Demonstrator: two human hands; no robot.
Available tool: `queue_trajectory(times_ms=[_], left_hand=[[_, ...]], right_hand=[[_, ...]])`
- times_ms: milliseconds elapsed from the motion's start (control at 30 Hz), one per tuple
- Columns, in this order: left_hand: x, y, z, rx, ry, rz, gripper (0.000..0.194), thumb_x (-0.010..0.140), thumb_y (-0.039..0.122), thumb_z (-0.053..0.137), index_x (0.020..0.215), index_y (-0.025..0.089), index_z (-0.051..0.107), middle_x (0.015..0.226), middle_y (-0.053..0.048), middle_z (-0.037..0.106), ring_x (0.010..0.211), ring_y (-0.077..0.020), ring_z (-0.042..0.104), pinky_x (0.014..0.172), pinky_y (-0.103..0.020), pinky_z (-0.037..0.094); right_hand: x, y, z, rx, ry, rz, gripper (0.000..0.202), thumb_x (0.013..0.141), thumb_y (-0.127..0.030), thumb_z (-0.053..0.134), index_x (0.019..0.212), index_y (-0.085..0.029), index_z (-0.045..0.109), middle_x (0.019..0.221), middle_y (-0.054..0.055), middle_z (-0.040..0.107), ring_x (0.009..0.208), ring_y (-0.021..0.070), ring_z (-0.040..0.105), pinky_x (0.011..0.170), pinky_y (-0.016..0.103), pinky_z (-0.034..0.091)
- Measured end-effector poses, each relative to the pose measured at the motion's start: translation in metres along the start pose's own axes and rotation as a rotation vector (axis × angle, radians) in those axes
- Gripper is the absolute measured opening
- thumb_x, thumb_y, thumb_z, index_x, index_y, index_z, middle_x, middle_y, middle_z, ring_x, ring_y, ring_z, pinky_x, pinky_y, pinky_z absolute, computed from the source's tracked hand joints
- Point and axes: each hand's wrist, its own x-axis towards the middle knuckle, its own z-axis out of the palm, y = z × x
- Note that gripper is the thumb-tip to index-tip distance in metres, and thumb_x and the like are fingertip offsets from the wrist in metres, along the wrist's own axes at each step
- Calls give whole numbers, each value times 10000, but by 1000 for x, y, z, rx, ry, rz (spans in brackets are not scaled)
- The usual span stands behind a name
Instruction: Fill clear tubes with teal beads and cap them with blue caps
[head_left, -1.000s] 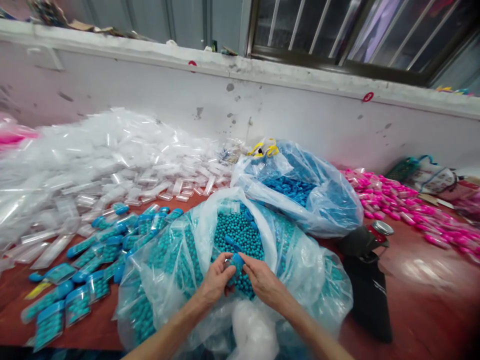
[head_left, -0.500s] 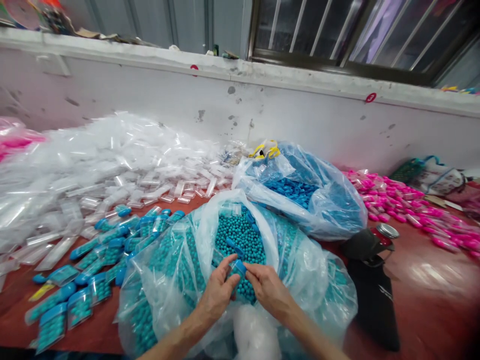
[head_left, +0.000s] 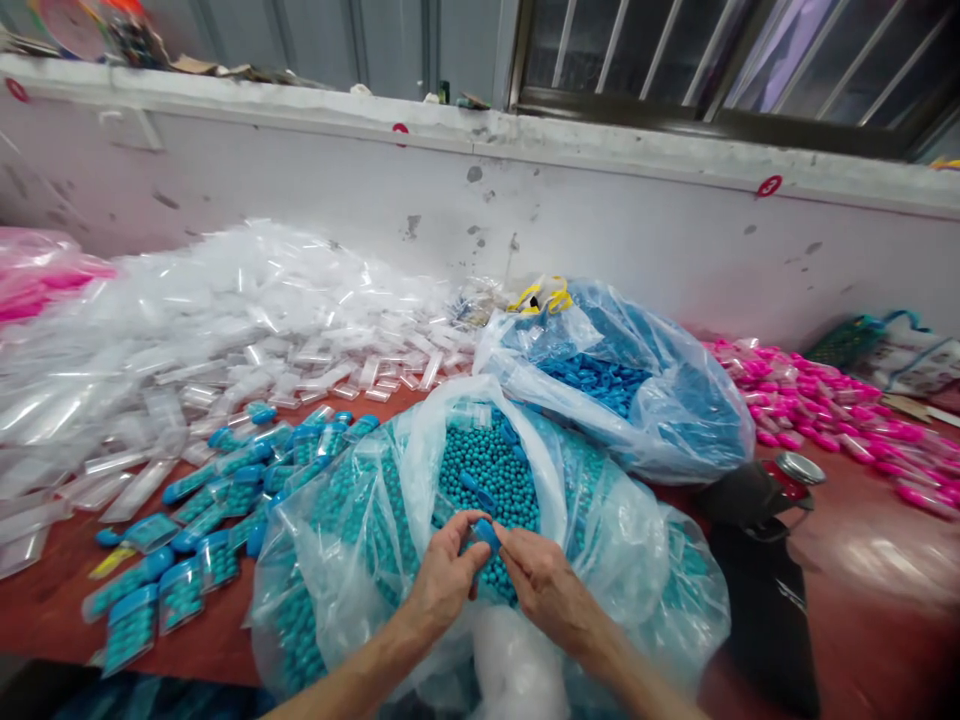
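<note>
Over a plastic bag (head_left: pixel 555 480) of teal beads (head_left: pixel 487 455), my left hand (head_left: pixel 446 575) is closed around a small clear container, mostly hidden by the fingers. Its blue cap (head_left: pixel 486 535) shows between my two hands. My right hand (head_left: pixel 547 580) pinches the cap's right side with thumb and fingers. Just above the fingertips, a blue piece like a small scoop (head_left: pixel 476 490) lies on the beads. To the left lie several bead-filled containers with blue caps (head_left: pixel 181 592), spread over the red table (head_left: pixel 870 590).
Behind the beads sits a bag of blue caps (head_left: pixel 600 385). Clear containers (head_left: pixel 300 310) are heaped at the back left, pink pieces (head_left: pixel 810 400) at the right. A black item (head_left: pixel 761 610) and a metal-lidded jar (head_left: pixel 799 468) stand right of the bag.
The view has shifted slightly, so the scene sits further right. Both hands stay together at the container, and the blue cap has tilted a little between the fingers.
</note>
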Motion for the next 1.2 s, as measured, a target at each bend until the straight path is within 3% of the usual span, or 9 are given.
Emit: queue_trajectory(times_ms=[233,400,500,667,767,867,967,1100,1200], left_hand=[[1,-2,-3,23,-50,3,304,700,254,513,994,177,503,603,77,447,342,-42,381,344,-185,296],[-4,-5,-1,48,25,23,236,716,229,497,945,181,524,526,96,366,329,-42,347,341,-179,287],[-6,-5,-1,24,-16,4,239,718,274,528,939,184,518,546,91,395,329,-34,356,334,-169,297],[-5,5,-9,-104,-234,-16,379,695,419,570,967,189,442,577,77,460,330,-50,429,315,-160,307],[-4,8,-11,-117,-234,1,360,708,424,558,947,191,423,545,89,438,321,-41,384,314,-159,285],[-4,5,-10,-55,-165,31,349,727,404,547,982,194,433,558,94,410,337,-37,350,327,-166,294],[-5,2,-8,-2,-116,70,401,754,393,530,1088,197,425,583,85,411,359,-42,338,334,-172,293],[-6,8,-5,-66,-69,102,383,754,343,553,1094,183,480,681,26,522,573,-98,498,517,-194,406],[-6,13,-4,-114,-92,119,343,711,299,607,1024,172,545,816,-16,581,800,-149,529,710,-223,419]], right_hand=[[1,-1,5,137,19,182,305,909,-255,332,878,-175,625,636,1,549,583,129,502,557,233,404],[-8,-4,9,2,21,30,332,899,-199,308,1093,-160,574,787,88,590,743,189,548,686,310,455],[-11,1,-1,110,-42,40,298,880,-221,370,1080,-213,591,808,76,601,760,186,554,708,317,469],[-1,22,-11,595,-16,294,302,785,-329,533,1052,-214,615,847,42,607,620,142,559,562,280,497],[7,24,-4,717,88,456,487,749,-342,564,1199,-161,516,863,55,620,562,137,557,529,304,504],[12,13,0,621,157,423,491,784,-311,524,1244,-150,473,968,84,631,791,193,605,731,365,505],[10,-6,-3,431,18,269,422,842,-306,456,1247,-188,480,1192,92,556,1104,221,499,968,406,365],[4,-18,1,242,-140,186,858,688,-374,661,1387,-139,221,1397,157,312,1282,280,281,1019,432,304],[3,-20,10,82,-66,164,998,648,-370,691,1408,-116,97,1358,203,351,1220,310,375,951,447,384]])
